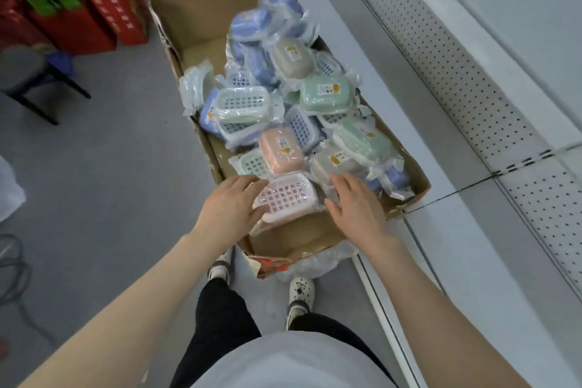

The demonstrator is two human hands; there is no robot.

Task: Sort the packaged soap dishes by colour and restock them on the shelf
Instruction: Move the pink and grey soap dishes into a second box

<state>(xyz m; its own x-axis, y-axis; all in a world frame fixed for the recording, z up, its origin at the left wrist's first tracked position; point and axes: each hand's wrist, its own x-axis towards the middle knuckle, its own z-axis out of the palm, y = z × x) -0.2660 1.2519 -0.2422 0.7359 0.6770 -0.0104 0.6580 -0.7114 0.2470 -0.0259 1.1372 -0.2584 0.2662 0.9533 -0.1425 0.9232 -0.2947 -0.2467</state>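
A long cardboard box (pixel 189 19) on the floor holds a heap of plastic-wrapped soap dishes in blue, green, grey and pink. A pink soap dish (pixel 285 195) with a white grid insert lies at the near end of the heap. My left hand (pixel 231 206) touches its left side with spread, nearly straight fingers. My right hand (pixel 356 205) sits just to its right, fingers extended over a grey soap dish (pixel 333 164). Another pink soap dish (pixel 282 149) lies right behind. Green soap dishes (pixel 324 93) and blue soap dishes (pixel 248 23) fill the middle and far end.
A white perforated shelf unit (pixel 466 79) runs along the right of the box, its lower shelf (pixel 535 9) bare. Red and green cartons (pixel 94 9) stand at the far left, with a dark stool (pixel 22 72) beside them. My feet stand at the box's near end.
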